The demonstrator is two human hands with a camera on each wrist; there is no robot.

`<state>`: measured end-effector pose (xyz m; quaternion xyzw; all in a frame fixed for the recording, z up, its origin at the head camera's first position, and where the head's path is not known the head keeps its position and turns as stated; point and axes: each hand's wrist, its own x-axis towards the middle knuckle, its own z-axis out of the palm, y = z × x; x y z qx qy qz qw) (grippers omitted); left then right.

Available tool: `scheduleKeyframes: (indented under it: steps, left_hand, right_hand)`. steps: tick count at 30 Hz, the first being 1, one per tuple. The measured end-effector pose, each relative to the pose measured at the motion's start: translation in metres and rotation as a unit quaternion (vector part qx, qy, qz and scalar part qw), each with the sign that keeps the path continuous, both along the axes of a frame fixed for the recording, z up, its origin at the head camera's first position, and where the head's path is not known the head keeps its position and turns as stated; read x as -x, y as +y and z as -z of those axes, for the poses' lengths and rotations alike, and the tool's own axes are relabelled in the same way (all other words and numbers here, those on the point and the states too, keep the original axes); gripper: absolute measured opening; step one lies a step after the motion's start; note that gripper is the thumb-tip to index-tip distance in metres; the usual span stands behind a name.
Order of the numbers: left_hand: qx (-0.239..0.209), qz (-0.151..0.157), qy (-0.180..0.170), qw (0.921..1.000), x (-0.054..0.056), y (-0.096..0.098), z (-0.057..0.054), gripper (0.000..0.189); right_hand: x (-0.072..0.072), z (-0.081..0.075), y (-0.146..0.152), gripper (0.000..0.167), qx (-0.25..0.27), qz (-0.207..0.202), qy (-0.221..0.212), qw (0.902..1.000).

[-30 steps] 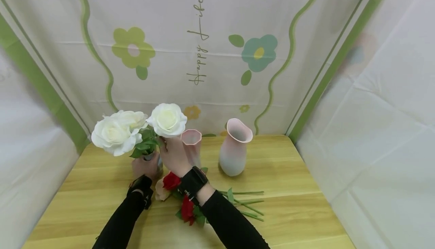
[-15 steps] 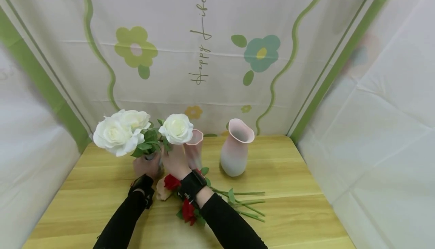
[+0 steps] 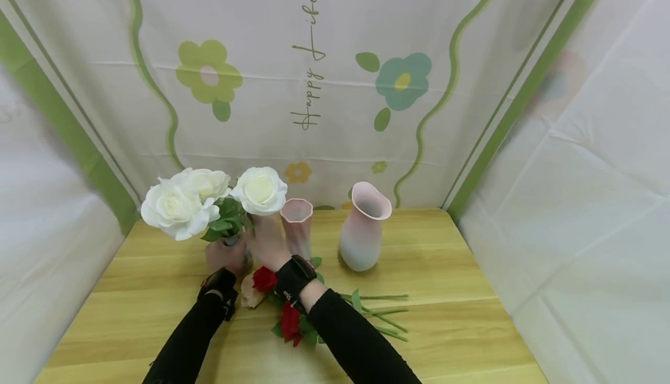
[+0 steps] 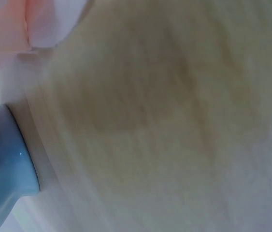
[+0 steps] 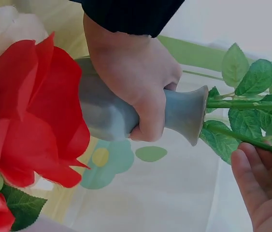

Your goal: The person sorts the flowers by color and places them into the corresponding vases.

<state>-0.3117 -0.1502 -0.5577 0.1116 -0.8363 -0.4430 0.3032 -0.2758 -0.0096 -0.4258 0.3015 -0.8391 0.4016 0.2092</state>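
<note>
My left hand (image 3: pixel 226 255) grips a blue-grey vase (image 5: pixel 186 115) around its upper part, its fingers wrapped round it in the right wrist view. White roses (image 3: pixel 178 206) stand in that vase, leaning left. My right hand (image 3: pixel 268 241) holds another white rose (image 3: pixel 260 191) by its green stem (image 5: pixel 251 137). That stem slants into the vase mouth, with my fingertips against it; the thumb is mostly out of frame. In the left wrist view, part of the glossy blue vase (image 4: pixel 5 164) shows at the left edge.
A fluted pink vase (image 3: pixel 297 221) stands just right of my right hand, and a rounder pink-and-white vase (image 3: pixel 361 238) farther right. Red roses (image 3: pixel 290 321) and a pale rose (image 3: pixel 251 291) lie under my right forearm, stems (image 3: pixel 384 314) pointing right.
My right hand and its white rose dipped between the first two frames, then rose slightly and shifted left. The left hand keeps its grip on the vase.
</note>
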Motion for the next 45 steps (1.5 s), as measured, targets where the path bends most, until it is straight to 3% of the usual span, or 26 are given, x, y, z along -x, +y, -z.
scheduleKeyframes:
  steps: [7,11,15,18,21,26,32,41,45]
  left_hand:
    - [-0.004,0.001,-0.025,0.9997,-0.004,-0.001,-0.004,0.039]
    - [-0.015,0.015,-0.057,0.9982,-0.009,0.0,-0.008,0.038]
    - [-0.031,0.027,-0.108,0.9933,-0.011,0.0,-0.012,0.039]
    - [-0.04,0.027,-0.138,0.9893,-0.013,-0.001,-0.013,0.039]
    - [-0.041,0.036,-0.143,0.9883,-0.013,-0.001,-0.014,0.043]
    - [-0.044,0.05,-0.146,0.9871,-0.013,-0.001,-0.017,0.051]
    - [-0.044,0.049,-0.156,0.9856,-0.013,-0.004,-0.02,0.044]
    - [-0.038,0.04,-0.166,0.9847,-0.013,-0.006,-0.016,0.031]
    - [-0.036,0.041,-0.168,0.9844,-0.012,-0.008,-0.015,0.039]
  right_hand:
    - [0.009,-0.006,-0.003,0.014,-0.008,0.014,0.015,0.9998]
    - [0.011,-0.009,-0.003,0.014,-0.018,0.0,-0.009,0.9998]
    - [0.012,-0.001,-0.005,0.014,-0.056,-0.011,-0.017,0.9982]
    - [0.013,0.011,-0.008,0.017,-0.064,-0.016,0.004,0.9978]
    - [0.014,0.021,-0.01,0.021,-0.043,-0.024,0.011,0.9987]
    - [0.013,0.025,-0.013,0.011,-0.031,-0.027,0.005,0.9991]
    - [0.01,0.029,-0.015,0.014,0.0,-0.025,-0.001,0.9997]
    - [0.001,0.046,-0.016,0.021,0.045,-0.009,0.003,0.9989]
    - [-0.003,0.047,-0.016,0.022,0.05,-0.008,-0.009,0.9987]
